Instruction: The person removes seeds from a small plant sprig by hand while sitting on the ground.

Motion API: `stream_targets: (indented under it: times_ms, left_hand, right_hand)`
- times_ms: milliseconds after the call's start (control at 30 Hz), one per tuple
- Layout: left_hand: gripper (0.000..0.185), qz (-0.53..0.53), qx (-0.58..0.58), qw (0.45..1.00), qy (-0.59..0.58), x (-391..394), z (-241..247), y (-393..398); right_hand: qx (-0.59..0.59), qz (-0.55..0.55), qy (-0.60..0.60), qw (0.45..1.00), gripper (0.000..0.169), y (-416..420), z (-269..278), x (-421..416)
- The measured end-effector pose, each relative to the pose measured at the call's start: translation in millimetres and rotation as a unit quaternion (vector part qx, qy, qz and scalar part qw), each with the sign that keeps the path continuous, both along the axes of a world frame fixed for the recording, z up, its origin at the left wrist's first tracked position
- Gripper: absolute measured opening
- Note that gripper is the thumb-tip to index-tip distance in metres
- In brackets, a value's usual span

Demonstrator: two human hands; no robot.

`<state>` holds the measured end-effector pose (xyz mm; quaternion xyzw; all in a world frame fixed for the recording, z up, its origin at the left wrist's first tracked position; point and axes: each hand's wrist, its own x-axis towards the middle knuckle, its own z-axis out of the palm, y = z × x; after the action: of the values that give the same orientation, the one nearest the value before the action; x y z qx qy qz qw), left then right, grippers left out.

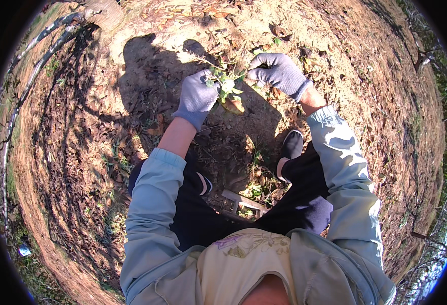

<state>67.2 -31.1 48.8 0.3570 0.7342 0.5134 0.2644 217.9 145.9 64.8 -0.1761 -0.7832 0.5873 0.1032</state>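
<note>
Both hands wear grey knit gloves and are raised over the ground in front of me. My left hand [199,95] is closed around a bunch of green leafy plants [227,83], whose leaves and thin stems stick out to its right. Just right of the bunch, my right hand [278,74] has its thumb and index finger brought together at the outer leaves or stems; whether they pinch something is too small to tell. A yellow-brown leaf [234,106] shows right below the bunch.
Dry leaves and small weeds cover the sloping soil. A wooden frame, perhaps a low stool [244,202], stands between my legs. My dark shoe [293,145] is at right. A tree trunk [105,13] and pale branches [36,76] are at upper left.
</note>
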Motion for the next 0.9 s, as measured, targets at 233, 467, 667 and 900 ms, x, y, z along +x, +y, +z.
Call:
stream_targets:
  times_ms: [233,467,667,900]
  left_hand:
    - [0.027,-0.009,-0.004,1.000,-0.004,-2,-4,-1]
    - [0.029,-0.009,-0.049,0.985,0.167,3,17,-3]
    - [0.028,-0.028,-0.026,0.982,0.183,0,10,-4]
    - [0.027,-0.032,-0.020,0.984,0.176,-2,-1,-1]
  right_hand:
    - [0.348,-0.059,-0.123,0.927,0.019,12,4,10]
    - [0.312,-0.074,-0.020,0.947,0.034,1,12,1]
    - [0.099,0.053,0.007,0.994,0.023,-17,4,-11]
    - [0.119,-0.008,-0.048,0.992,0.021,-25,13,-13]
